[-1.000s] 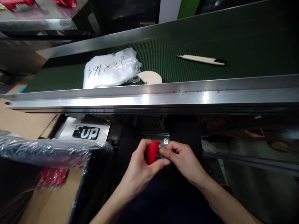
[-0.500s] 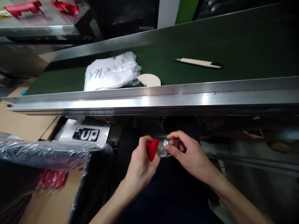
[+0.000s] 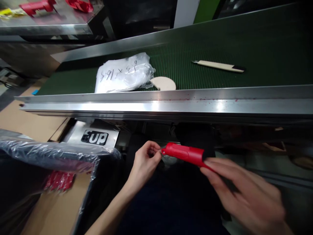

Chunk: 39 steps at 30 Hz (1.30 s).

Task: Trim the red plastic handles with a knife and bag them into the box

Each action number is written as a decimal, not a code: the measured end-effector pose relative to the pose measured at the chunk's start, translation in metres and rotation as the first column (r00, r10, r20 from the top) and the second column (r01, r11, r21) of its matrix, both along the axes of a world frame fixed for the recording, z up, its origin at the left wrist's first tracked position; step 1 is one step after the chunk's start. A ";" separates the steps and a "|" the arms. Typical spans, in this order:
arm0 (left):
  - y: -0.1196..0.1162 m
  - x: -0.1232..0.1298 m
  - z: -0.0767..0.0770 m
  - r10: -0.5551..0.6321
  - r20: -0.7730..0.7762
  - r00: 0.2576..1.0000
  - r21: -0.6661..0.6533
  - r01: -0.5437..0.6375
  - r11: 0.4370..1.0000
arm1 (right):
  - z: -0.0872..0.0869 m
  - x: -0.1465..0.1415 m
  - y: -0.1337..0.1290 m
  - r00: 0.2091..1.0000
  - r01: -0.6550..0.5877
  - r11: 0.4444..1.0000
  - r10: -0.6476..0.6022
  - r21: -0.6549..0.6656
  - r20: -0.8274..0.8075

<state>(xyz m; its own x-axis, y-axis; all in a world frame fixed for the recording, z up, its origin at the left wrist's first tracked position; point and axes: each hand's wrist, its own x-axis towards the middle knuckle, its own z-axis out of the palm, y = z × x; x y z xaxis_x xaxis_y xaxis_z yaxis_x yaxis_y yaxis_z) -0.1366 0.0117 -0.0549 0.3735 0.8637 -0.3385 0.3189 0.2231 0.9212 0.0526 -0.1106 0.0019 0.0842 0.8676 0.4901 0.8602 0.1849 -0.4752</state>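
Observation:
A red plastic tube-shaped part (image 3: pixel 184 152) lies almost level above my lap, with a small holed tab at its left end. My right hand (image 3: pixel 244 189), slightly blurred, pinches a thin strip at its right end between thumb and fingers. At the tabbed end, my left hand (image 3: pixel 146 161) has its fingers curled and its thumb tip close to the tab. Something tiny and greyish shows at those fingertips, too small to name. Whether the left fingertips grip the tab itself I cannot tell.
Beyond my hands runs a green ribbed conveyor belt (image 3: pixel 181 65) with a metal rail (image 3: pixel 137 106). On it are a white plastic-wrapped pack (image 3: pixel 122 75), a cream disc (image 3: pixel 165 83) and a craft knife (image 3: pixel 218 65). A phone (image 3: pixel 95 137) and plastic-lined box (image 3: pixel 94 166) stand left.
The red part, earlier mostly inside my left hand, now stretches out to the right, held by my right hand. My right hand moved right and nearer; the silvery piece it pinched no longer shows there.

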 end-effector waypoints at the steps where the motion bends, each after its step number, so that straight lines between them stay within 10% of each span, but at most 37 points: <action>1: -0.001 0.002 0.002 0.004 0.018 1.000 -0.017 -0.003 1.000 | -0.001 -0.002 -0.001 0.998 -0.059 0.998 0.057 0.032 0.040; 11: -0.018 0.004 0.001 0.053 0.115 0.992 0.146 -0.070 0.987 | -0.010 0.005 0.005 0.874 -0.403 0.895 0.438 -0.190 0.211; 18: -0.047 0.009 -0.008 0.180 0.168 0.969 0.177 -0.210 0.962 | -0.027 -0.041 0.008 0.989 0.150 0.981 -0.148 0.122 -0.026; 23: -0.058 0.012 -0.019 0.237 0.164 0.958 0.178 -0.265 0.948 | -0.053 -0.072 0.003 0.676 0.412 0.887 -0.451 -0.209 -0.583; 31: -0.050 -0.009 -0.013 0.102 0.218 0.971 0.299 -0.166 0.940 | -0.056 -0.040 0.010 0.967 -0.080 0.995 0.064 -0.054 -0.245; 39: -0.051 -0.037 0.011 -0.101 0.169 0.980 0.473 0.010 0.881 | -0.039 -0.030 0.041 0.763 -0.614 0.748 0.644 -0.251 0.052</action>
<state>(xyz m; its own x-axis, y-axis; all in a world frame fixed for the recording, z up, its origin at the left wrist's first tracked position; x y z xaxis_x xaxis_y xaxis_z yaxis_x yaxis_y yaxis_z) -0.1737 -0.0388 -0.0434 0.4410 0.8796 0.1783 0.1340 -0.2609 0.9560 0.0225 -0.0692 -0.0368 -0.5671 0.7814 0.2604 0.6380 0.6167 -0.4612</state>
